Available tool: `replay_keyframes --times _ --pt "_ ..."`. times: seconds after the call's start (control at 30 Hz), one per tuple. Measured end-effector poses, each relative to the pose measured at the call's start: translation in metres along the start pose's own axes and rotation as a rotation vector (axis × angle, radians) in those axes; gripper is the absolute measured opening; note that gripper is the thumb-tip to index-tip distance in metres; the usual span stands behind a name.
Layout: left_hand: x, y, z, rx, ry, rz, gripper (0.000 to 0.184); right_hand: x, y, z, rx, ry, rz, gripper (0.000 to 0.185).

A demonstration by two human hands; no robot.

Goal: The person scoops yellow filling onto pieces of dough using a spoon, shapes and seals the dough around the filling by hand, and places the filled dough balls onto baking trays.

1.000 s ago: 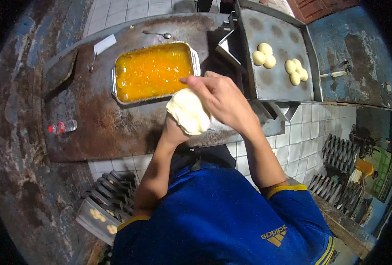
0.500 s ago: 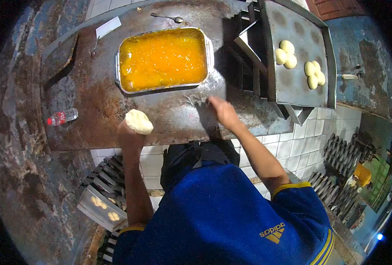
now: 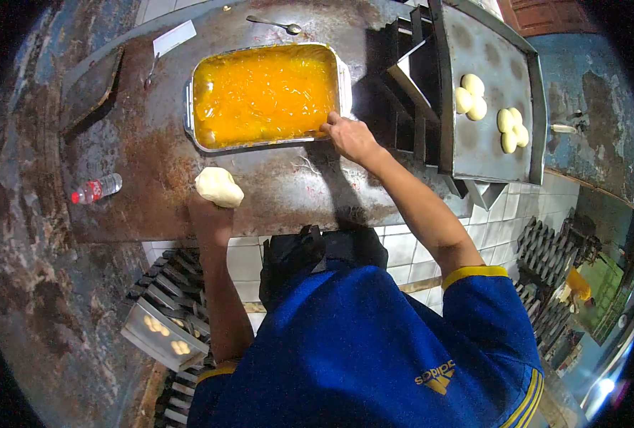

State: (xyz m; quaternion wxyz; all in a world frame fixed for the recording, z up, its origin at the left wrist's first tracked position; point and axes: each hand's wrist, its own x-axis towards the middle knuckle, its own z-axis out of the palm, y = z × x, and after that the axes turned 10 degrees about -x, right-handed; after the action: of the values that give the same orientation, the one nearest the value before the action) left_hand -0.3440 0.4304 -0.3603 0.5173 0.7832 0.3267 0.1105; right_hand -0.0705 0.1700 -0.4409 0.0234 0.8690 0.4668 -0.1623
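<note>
In my left hand (image 3: 210, 217) is a pale lump of dough (image 3: 219, 187), held up over the near side of the table; it hides most of my fingers. My right hand (image 3: 351, 137) reaches to the near right corner of a rectangular metal pan (image 3: 260, 146). The pan contains a glossy orange-yellow liquid (image 3: 263, 93). My right fingers are bent and drawn together at the pan's inner edge, their tips at the liquid. Whether anything is between them I cannot make out.
On the right, a baking tray (image 3: 474, 160) bears dough balls (image 3: 472, 96) in two clusters, resting on metal racks. A spoon (image 3: 274, 25) and white card (image 3: 175, 38) lie behind the pan. A plastic bottle (image 3: 97, 189) lies left. Another tray (image 3: 135, 328) with dough sits lower left.
My right hand has moved up and slightly left, from above the bare tabletop to the pan's near right corner. My left hand has shifted slightly up and left with the dough.
</note>
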Motion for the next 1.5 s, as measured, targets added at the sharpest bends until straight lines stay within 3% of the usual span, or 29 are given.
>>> replay_keyframes --times 0.13,0.2,0.3,0.37,0.47,0.53,0.57,0.67,0.77,0.83,0.9,0.93,1.0,1.07,1.13,1.17,1.23,1.3,1.33,1.37,1.4,1.47,1.5 --pt "0.013 -0.004 0.007 -0.229 0.038 -0.052 0.032 0.005 0.022 -0.027 0.127 -0.118 0.016 0.027" --pt "0.022 -0.014 0.008 0.093 -0.004 0.129 0.032 0.012 0.042 -0.020 0.549 -0.147 -0.091 0.025" --pt "0.033 0.019 0.015 0.059 -0.107 0.216 0.030 -0.016 0.005 -0.090 0.907 -0.193 -0.102 0.025" --pt "0.034 0.056 0.022 -0.027 -0.126 0.187 0.030 -0.038 -0.030 -0.122 0.909 0.069 -0.209 0.024" --pt "0.036 0.085 0.042 -0.127 -0.154 0.181 0.030 -0.064 -0.080 -0.155 0.810 0.248 -0.132 0.029" --pt "0.037 0.100 0.043 -0.142 -0.187 0.245 0.029 -0.073 -0.102 -0.153 0.575 0.433 -0.122 0.041" --pt "0.037 0.102 0.044 -0.180 -0.185 0.255 0.028 -0.074 -0.106 -0.143 0.487 0.508 -0.119 0.051" --pt "0.045 0.082 0.049 -0.208 -0.227 0.263 0.028 -0.086 -0.114 -0.124 0.461 0.560 -0.063 0.055" --pt "0.048 0.055 0.052 -0.111 -0.107 0.377 0.028 -0.107 -0.117 -0.095 0.619 0.576 -0.008 0.049" --pt "0.049 0.057 0.049 -0.313 -0.171 0.180 0.027 -0.120 -0.110 -0.038 0.723 0.580 0.049 0.045" --pt "0.045 0.070 0.045 -0.298 -0.230 0.198 0.025 -0.133 -0.092 0.050 0.727 0.348 0.405 0.031" --pt "0.042 0.077 0.043 -0.280 -0.284 0.210 0.022 -0.142 -0.081 0.070 0.728 0.355 0.404 0.031" --pt "0.035 0.094 0.042 -0.286 -0.363 0.232 0.022 -0.157 -0.064 0.097 0.539 0.018 0.337 0.028" --pt "0.034 0.099 0.044 -0.292 -0.454 0.253 0.021 -0.142 -0.059 0.074 0.537 0.098 0.235 0.049" --pt "0.033 0.100 0.050 -0.284 -0.644 0.240 0.019 -0.123 -0.075 -0.032 0.735 0.249 0.136 0.074" --pt "0.033 0.098 0.053 -0.324 -0.708 0.226 0.027 -0.116 -0.082 -0.081 0.854 0.281 0.044 0.089" --pt "0.027 0.109 0.061 -0.369 -0.755 0.183 0.034 -0.108 -0.090 -0.142 0.801 0.401 -0.147 0.100" --pt "0.029 0.113 0.067 -0.444 -0.862 0.099 0.052 -0.105 -0.088 -0.182 0.737 0.366 -0.208 0.099" --pt "0.030 0.117 0.066 -0.445 -0.863 0.108 0.052 -0.103 -0.086 -0.193 0.675 0.318 -0.277 0.097" --pt "0.030 0.122 0.064 -0.471 -0.874 0.119 0.053 -0.100 -0.085 -0.197 0.710 0.367 -0.286 0.083" --pt "0.030 0.127 0.062 -0.497 -0.883 0.130 0.053 -0.099 -0.083 -0.201 0.704 0.368 -0.290 0.083" --pt "0.030 0.135 0.055 -0.529 -0.895 0.105 0.059 -0.098 -0.079 -0.210 0.829 0.314 -0.236 0.066" --pt "0.030 0.139 0.050 -0.557 -0.911 0.075 0.065 -0.100 -0.081 -0.220 0.840 0.268 -0.188 0.045"
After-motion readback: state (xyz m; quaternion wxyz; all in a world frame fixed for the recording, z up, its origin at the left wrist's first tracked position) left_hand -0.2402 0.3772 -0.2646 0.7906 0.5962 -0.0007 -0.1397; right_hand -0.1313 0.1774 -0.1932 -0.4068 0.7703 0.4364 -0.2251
